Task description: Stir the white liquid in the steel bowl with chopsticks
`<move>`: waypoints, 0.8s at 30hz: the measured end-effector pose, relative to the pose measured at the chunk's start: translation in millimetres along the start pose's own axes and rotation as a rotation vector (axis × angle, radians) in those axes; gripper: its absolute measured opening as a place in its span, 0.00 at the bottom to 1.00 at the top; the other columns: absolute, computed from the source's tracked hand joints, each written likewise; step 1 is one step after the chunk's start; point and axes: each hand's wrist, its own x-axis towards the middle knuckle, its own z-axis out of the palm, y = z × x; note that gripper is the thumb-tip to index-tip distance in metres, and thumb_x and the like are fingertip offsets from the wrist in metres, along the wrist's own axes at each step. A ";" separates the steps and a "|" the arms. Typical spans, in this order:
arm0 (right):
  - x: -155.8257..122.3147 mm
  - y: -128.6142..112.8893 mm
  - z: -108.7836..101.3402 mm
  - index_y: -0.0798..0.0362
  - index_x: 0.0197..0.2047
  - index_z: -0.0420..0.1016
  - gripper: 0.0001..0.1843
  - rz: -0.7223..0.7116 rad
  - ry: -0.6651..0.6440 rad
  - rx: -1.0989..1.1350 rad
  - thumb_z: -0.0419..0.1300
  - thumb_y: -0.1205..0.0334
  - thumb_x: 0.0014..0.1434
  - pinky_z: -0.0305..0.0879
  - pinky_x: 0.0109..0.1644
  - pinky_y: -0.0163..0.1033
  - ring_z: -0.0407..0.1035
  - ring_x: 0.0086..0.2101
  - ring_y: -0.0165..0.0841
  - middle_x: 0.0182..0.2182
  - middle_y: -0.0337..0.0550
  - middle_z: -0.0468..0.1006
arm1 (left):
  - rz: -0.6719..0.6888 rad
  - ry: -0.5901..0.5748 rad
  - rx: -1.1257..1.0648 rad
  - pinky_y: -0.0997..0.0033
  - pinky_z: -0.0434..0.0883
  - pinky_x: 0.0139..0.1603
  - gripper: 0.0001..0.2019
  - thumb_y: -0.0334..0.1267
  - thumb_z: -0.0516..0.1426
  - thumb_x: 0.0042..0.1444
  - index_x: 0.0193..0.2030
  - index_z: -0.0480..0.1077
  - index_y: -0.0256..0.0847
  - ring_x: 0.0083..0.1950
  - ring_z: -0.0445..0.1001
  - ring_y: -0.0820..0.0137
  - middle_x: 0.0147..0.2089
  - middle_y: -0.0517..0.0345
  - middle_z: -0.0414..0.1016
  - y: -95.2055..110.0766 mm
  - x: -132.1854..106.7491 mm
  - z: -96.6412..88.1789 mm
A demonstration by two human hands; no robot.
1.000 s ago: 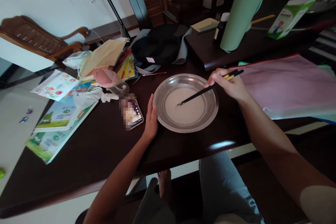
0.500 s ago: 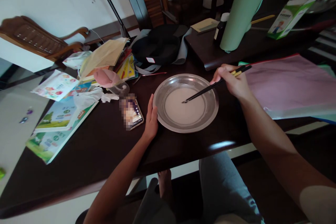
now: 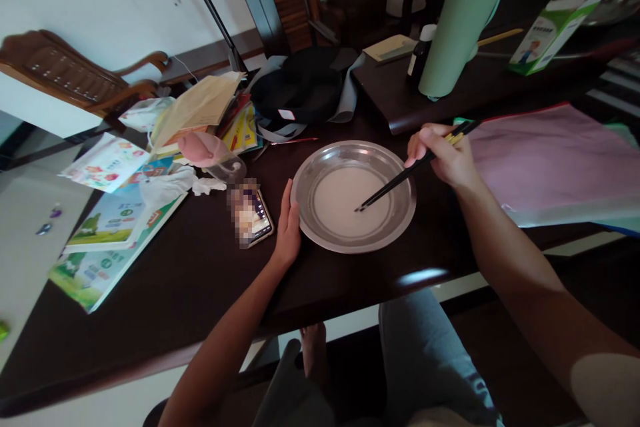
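A wide silver metal basin [image 3: 350, 245] sits near the front edge of the dark table, with a cloudy white liquid [image 3: 340, 195] across its bottom. Against the basin's left rim rests my left hand [image 3: 289, 230], its fingers stretched out along the outside. My right hand [image 3: 444, 155] is closed around a pair of black chopsticks [image 3: 393, 182] with gold bands near the top. They slant down to the left, and their tips meet the liquid near the basin's middle. Left of my left hand lies a phone [image 3: 259, 220], its screen lit and partly blurred out.
Behind the phone are a pink-topped clear container [image 3: 203, 150], crumpled tissue [image 3: 173, 185] and booklets [image 3: 107, 233]. A black bag [image 3: 300, 90] lies beyond the basin. At right are a pink folder [image 3: 555, 160], a green cylinder [image 3: 465, 20], a dark bottle [image 3: 419, 63] and a green-white box [image 3: 543, 40].
The chopstick tips have moved slightly toward me and to the right within the liquid. My right hand has shifted a little; my left hand and the basin stay in place.
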 end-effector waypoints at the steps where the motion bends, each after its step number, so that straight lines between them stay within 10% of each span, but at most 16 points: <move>1: -1.0 -1.3 1.1 0.50 0.20 0.73 0.22 0.024 -0.053 -0.015 0.60 0.46 0.60 0.64 0.31 0.40 0.71 0.23 0.32 0.19 0.39 0.75 | -0.002 -0.001 0.000 0.56 0.47 0.75 0.30 0.55 0.48 0.64 0.71 0.52 0.52 0.75 0.50 0.62 0.76 0.58 0.50 0.0 0.0 -0.1; 24: -1.0 -0.9 1.3 0.49 0.20 0.73 0.23 0.037 -0.022 -0.052 0.60 0.43 0.59 0.66 0.32 0.41 0.71 0.24 0.32 0.19 0.40 0.75 | 0.012 -0.001 0.020 0.57 0.46 0.75 0.30 0.55 0.47 0.65 0.71 0.52 0.51 0.76 0.49 0.63 0.76 0.58 0.49 -0.8 0.6 -0.7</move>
